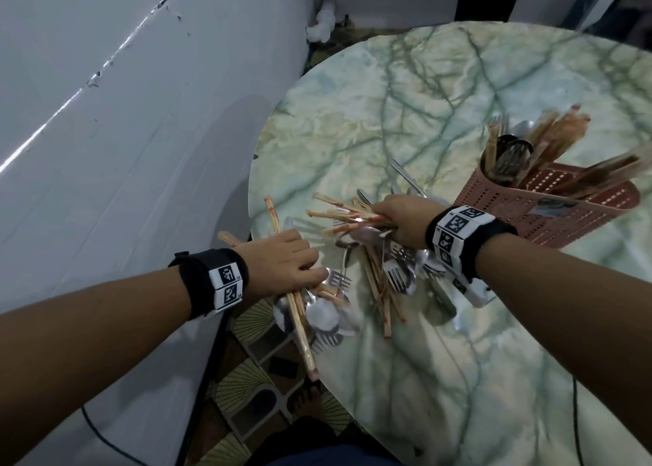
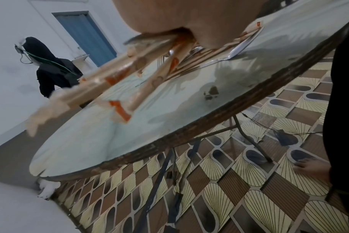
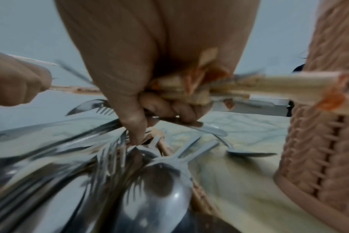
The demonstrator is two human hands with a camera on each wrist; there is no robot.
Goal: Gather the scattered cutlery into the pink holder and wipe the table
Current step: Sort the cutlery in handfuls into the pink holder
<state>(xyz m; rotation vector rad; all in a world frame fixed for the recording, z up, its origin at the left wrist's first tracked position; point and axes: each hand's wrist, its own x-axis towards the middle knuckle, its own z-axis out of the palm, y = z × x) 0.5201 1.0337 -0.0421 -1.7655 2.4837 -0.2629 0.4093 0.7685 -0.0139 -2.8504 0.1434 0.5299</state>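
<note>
R hand (image 1: 402, 218) fist-clamped on mixed chopsticks (image 1: 338, 215) + spoons, L hand (image 1: 282, 261) fingers curled on chopsticks at table (image 1: 458, 77) edge; pink holder (image 1: 550, 208) just beside R wrist: square ends w/ tap before dropping in.

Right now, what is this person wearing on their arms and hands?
Both forearms are bare, with no sleeves or gloves. Each wrist carries a black band with white panels printed with black square code markings: the left band shows two panels, the right band several. The left hand and right hand are bare.
</note>
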